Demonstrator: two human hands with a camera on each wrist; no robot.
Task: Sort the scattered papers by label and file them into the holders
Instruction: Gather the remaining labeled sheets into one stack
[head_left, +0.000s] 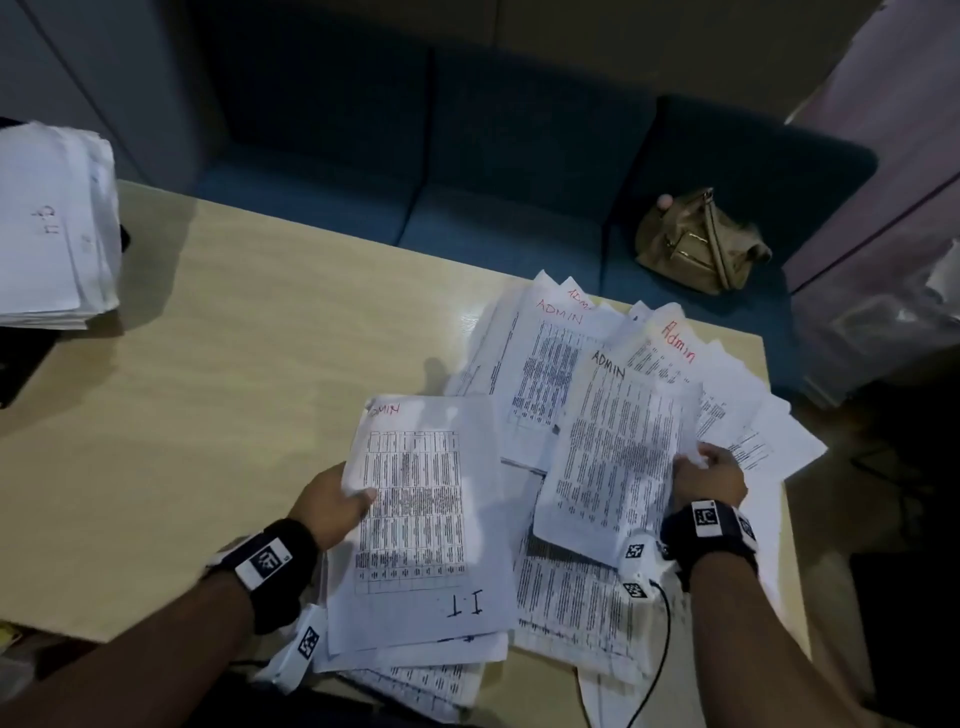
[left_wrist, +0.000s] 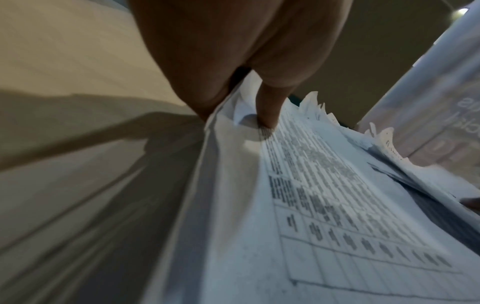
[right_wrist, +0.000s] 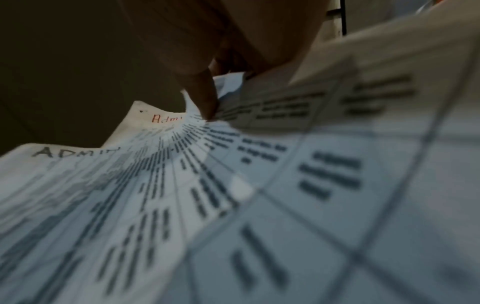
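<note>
Fingers on paper both sides: two sheets up, pile untouched

Fingers (left_wrist: 267, 111) of the left hand (head_left: 332, 506) are pinched on the left long edge of a printed sheet marked I.T (head_left: 415, 525): thumb on the printed face, the rest hidden under it. Right hand (head_left: 709, 480) pinches the right edge of a sheet marked ADMIN in black (head_left: 618, 452), thumb on top per the right wrist view, paper crumpled at the grip

Largest first: tan table (head_left: 234, 364) carries everything. At its far left corner sits a white paper stack (head_left: 52, 223) with handwriting on top, too unclear to read; can't tell whether that's a holder. No holder plainly in view. Beyond the table, blue sofa (head_left: 467, 182) with a tan bag (head_left: 701, 244) on the seat

Scattered pile (head_left: 597, 597) covers the right half of the table, fanned, several sheets headed Admin in red or black

Key relation, my read: both held sheets run long axis away from the person, each gripped at its outer side edge, so they hang between the hands. The far-left stack lies up and left of the left hand and well apart from the right, so the left hand is the nearer one for anything going that way. ADMIN sheets sit just beyond the right fingers

Sorting looks early
</note>
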